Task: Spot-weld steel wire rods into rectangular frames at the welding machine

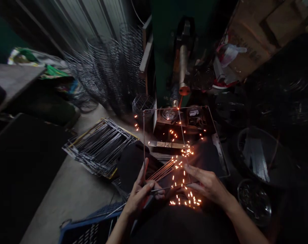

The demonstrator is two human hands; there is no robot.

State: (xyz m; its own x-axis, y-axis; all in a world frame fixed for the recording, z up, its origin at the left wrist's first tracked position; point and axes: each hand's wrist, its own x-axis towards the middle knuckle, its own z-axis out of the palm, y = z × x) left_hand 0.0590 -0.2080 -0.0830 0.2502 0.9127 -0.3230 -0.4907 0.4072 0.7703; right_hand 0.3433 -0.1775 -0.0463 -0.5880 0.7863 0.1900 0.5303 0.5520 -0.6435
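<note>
1. A wire frame is in the middle, held by two hands.
2. The left hand, between 6 and 7 o'clock, pinches the frame's near left corner with thumb and fingers.
3. The right hand, at 5 o'clock, pinches the frame by the low end of its middle wire.
4. A big machine is at 12 o'clock. Just under it, the frame's far side glows.
5. Bright sparks fly between the hands.
6. A pile of frames lies at 8 o'clock, a blue basket at 7, a round bowl at 4.
</note>
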